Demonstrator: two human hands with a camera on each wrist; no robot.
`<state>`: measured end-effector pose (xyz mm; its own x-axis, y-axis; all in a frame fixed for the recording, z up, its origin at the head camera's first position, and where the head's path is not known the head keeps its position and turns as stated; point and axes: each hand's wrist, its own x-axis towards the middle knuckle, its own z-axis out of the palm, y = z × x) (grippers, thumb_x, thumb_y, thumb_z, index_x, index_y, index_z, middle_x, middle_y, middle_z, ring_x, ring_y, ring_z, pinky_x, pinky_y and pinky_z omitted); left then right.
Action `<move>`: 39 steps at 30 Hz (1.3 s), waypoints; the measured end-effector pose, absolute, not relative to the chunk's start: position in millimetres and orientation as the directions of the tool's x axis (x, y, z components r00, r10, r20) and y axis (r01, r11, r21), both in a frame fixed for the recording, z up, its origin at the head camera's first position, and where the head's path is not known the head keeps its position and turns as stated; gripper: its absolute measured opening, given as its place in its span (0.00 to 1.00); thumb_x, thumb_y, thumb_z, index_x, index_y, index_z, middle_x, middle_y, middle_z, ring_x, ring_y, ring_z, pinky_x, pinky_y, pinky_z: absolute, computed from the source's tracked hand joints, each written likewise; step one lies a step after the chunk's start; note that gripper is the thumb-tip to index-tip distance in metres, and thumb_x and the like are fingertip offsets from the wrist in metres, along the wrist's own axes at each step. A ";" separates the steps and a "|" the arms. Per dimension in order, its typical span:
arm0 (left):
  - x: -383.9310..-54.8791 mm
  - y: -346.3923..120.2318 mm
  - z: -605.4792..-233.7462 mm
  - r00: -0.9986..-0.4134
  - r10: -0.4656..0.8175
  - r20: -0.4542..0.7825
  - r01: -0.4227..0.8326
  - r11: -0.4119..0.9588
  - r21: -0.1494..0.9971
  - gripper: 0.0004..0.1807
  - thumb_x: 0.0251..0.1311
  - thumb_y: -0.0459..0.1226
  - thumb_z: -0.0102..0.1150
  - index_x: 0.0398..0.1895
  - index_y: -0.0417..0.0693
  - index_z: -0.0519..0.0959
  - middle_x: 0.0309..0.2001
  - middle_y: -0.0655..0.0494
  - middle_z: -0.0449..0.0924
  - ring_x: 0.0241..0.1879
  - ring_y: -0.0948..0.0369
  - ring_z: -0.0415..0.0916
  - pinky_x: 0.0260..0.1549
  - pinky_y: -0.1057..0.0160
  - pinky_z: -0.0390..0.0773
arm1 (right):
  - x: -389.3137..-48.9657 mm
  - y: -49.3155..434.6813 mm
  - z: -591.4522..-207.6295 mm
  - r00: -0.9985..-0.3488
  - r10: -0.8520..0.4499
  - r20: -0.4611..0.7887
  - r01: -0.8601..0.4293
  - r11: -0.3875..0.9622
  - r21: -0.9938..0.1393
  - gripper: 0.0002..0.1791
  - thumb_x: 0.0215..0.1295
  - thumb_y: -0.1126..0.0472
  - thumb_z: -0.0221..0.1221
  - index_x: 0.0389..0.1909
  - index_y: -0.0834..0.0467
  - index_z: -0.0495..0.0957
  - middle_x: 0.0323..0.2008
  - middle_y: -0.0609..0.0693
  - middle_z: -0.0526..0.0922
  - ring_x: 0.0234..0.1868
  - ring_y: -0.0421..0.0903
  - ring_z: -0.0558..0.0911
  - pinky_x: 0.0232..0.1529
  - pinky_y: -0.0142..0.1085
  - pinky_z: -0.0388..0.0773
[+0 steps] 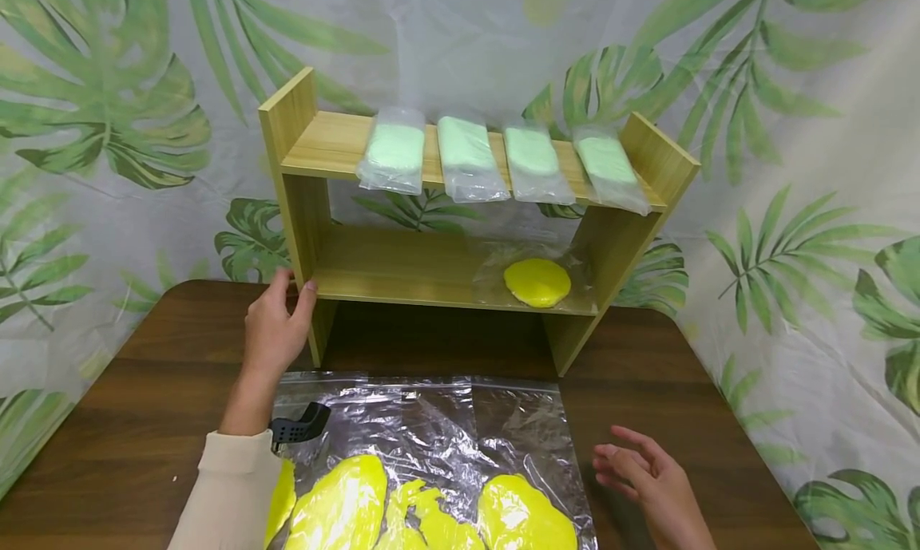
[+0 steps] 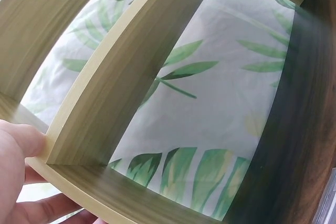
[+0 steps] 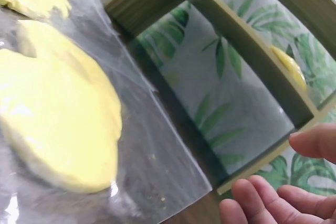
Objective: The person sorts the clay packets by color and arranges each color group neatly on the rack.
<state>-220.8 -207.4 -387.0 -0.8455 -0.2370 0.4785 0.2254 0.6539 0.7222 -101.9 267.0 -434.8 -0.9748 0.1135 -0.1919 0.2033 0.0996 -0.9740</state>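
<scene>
Pale wood makes up the shelf [image 1: 614,239], at 12 o'clock on the worktop [image 1: 144,422] in my head view. My left hand [image 1: 276,326] grips its side panel [image 1: 305,223] at 8 o'clock. My right hand [image 1: 657,482] is relaxed, holding nothing, at 3 o'clock of the clear bag [image 1: 517,422] of yellow slabs [image 1: 532,514]. Four green packets [image 1: 470,155] overhang the top board's front edge, and a yellow disc [image 1: 537,282] lies bagged below at 4 o'clock. If I tugged or tipped the shelf, I think those packets would slide off first.

In the left wrist view, at 8 o'clock, my thumb meets the panel's front edge, fingers round outside; a one-sided pull might skew the shelf.

In the right wrist view my empty fingers curl loosely at 5 o'clock. The bag lies near the shelf's foot, so dragging the shelf forward could ruck it.
</scene>
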 end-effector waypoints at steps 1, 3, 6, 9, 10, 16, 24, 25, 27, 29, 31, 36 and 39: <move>-220.8 -207.4 -386.9 -0.846 -0.237 0.478 0.226 0.652 0.724 0.20 0.72 0.47 0.44 0.52 0.39 0.71 0.43 0.37 0.81 0.42 0.42 0.78 0.40 0.42 0.71 | -100.7 267.5 -436.0 -0.971 0.116 -0.207 0.219 0.094 -0.971 0.32 0.68 0.59 0.58 0.67 0.66 0.58 0.48 0.60 0.83 0.45 0.54 0.84 0.45 0.43 0.80; -220.8 -207.7 -386.5 -0.845 -0.237 0.480 0.229 0.650 0.724 0.20 0.72 0.47 0.44 0.52 0.39 0.71 0.44 0.37 0.81 0.43 0.41 0.78 0.40 0.42 0.71 | -98.0 268.1 -438.3 -0.965 0.118 -0.236 0.247 0.086 -0.965 0.32 0.68 0.58 0.58 0.67 0.66 0.58 0.49 0.61 0.82 0.46 0.54 0.83 0.45 0.44 0.80; -221.0 -208.0 -386.3 -0.842 -0.238 0.484 0.232 0.650 0.724 0.20 0.72 0.47 0.44 0.52 0.39 0.71 0.44 0.37 0.82 0.43 0.42 0.79 0.40 0.42 0.71 | -94.3 269.0 -441.5 -0.955 0.111 -0.275 0.283 0.066 -0.957 0.32 0.68 0.58 0.58 0.68 0.66 0.58 0.51 0.62 0.80 0.48 0.55 0.83 0.46 0.46 0.79; -221.2 -208.4 -386.6 -0.841 -0.237 0.486 0.233 0.652 0.722 0.20 0.72 0.47 0.44 0.52 0.39 0.71 0.43 0.37 0.82 0.42 0.42 0.79 0.39 0.42 0.71 | -90.6 270.4 -444.9 -0.947 0.098 -0.304 0.310 0.050 -0.949 0.33 0.68 0.59 0.57 0.69 0.66 0.56 0.53 0.63 0.79 0.50 0.56 0.82 0.47 0.47 0.79; -221.3 -208.4 -386.8 -0.842 -0.237 0.485 0.232 0.652 0.722 0.20 0.72 0.47 0.44 0.52 0.39 0.71 0.43 0.37 0.82 0.42 0.42 0.79 0.39 0.42 0.71 | -89.6 271.4 -446.0 -0.945 0.090 -0.315 0.320 0.047 -0.946 0.34 0.68 0.58 0.57 0.69 0.67 0.55 0.53 0.63 0.79 0.50 0.56 0.82 0.47 0.48 0.79; -221.0 -208.6 -387.8 -0.844 -0.237 0.481 0.229 0.651 0.724 0.20 0.72 0.47 0.44 0.52 0.39 0.71 0.43 0.38 0.82 0.42 0.42 0.79 0.39 0.43 0.71 | -84.6 276.3 -453.2 -0.922 0.035 -0.386 0.388 0.032 -0.921 0.39 0.69 0.56 0.57 0.71 0.68 0.48 0.55 0.63 0.77 0.52 0.55 0.81 0.49 0.49 0.77; -219.8 -207.4 -387.3 -0.848 -0.234 0.475 0.227 0.649 0.726 0.20 0.72 0.48 0.44 0.52 0.40 0.71 0.43 0.38 0.82 0.40 0.43 0.79 0.37 0.44 0.72 | -79.3 280.0 -464.6 -0.879 -0.049 -0.473 0.472 0.036 -0.881 0.46 0.67 0.52 0.59 0.72 0.71 0.43 0.55 0.60 0.79 0.51 0.52 0.81 0.49 0.50 0.77; -219.8 -207.2 -386.9 -0.848 -0.235 0.474 0.227 0.648 0.727 0.20 0.72 0.48 0.44 0.52 0.40 0.71 0.43 0.38 0.82 0.40 0.43 0.79 0.37 0.44 0.72 | -78.9 280.3 -465.3 -0.877 -0.060 -0.477 0.475 0.044 -0.879 0.47 0.66 0.52 0.60 0.72 0.71 0.43 0.55 0.59 0.80 0.51 0.52 0.81 0.48 0.50 0.78; -219.9 -206.9 -386.3 -0.848 -0.237 0.474 0.225 0.648 0.727 0.21 0.72 0.48 0.44 0.53 0.40 0.71 0.43 0.38 0.82 0.40 0.43 0.79 0.36 0.44 0.72 | -78.4 280.8 -466.2 -0.872 -0.080 -0.482 0.479 0.062 -0.876 0.47 0.66 0.53 0.61 0.72 0.71 0.43 0.54 0.57 0.80 0.50 0.50 0.82 0.48 0.49 0.78; -220.2 -206.8 -385.8 -0.848 -0.237 0.474 0.226 0.647 0.728 0.21 0.72 0.48 0.45 0.53 0.40 0.71 0.42 0.38 0.82 0.40 0.43 0.79 0.36 0.44 0.72 | -77.7 280.7 -467.0 -0.871 -0.090 -0.482 0.477 0.077 -0.876 0.47 0.65 0.53 0.61 0.71 0.72 0.44 0.53 0.57 0.81 0.49 0.50 0.83 0.47 0.48 0.79; -220.3 -206.8 -385.6 -0.848 -0.239 0.474 0.224 0.648 0.728 0.21 0.72 0.48 0.45 0.53 0.40 0.71 0.42 0.38 0.82 0.40 0.42 0.79 0.36 0.44 0.72 | -77.2 279.4 -467.6 -0.865 -0.084 -0.495 0.490 0.077 -0.868 0.47 0.64 0.54 0.62 0.71 0.72 0.46 0.51 0.57 0.82 0.47 0.51 0.83 0.46 0.47 0.79; -220.4 -207.0 -386.1 -0.851 -0.237 0.468 0.219 0.651 0.727 0.21 0.72 0.48 0.44 0.53 0.39 0.71 0.43 0.37 0.82 0.40 0.42 0.79 0.37 0.44 0.72 | -75.9 274.7 -468.3 -0.832 -0.052 -0.552 0.549 0.056 -0.834 0.48 0.60 0.55 0.66 0.70 0.72 0.50 0.45 0.57 0.85 0.42 0.52 0.85 0.43 0.45 0.80; -220.6 -207.1 -386.5 -0.851 -0.234 0.471 0.221 0.653 0.724 0.21 0.72 0.48 0.44 0.53 0.39 0.71 0.43 0.37 0.82 0.40 0.42 0.79 0.37 0.43 0.72 | -75.2 273.8 -469.4 -0.837 -0.031 -0.547 0.541 0.106 -0.834 0.44 0.59 0.54 0.67 0.66 0.74 0.58 0.42 0.57 0.85 0.41 0.51 0.85 0.42 0.44 0.81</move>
<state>-220.6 -207.1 -386.5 -0.8508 -0.2336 0.4707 0.2214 0.6530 0.7243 -75.2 273.8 -469.4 -0.8367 -0.0311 -0.5468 0.5412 0.1058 -0.8342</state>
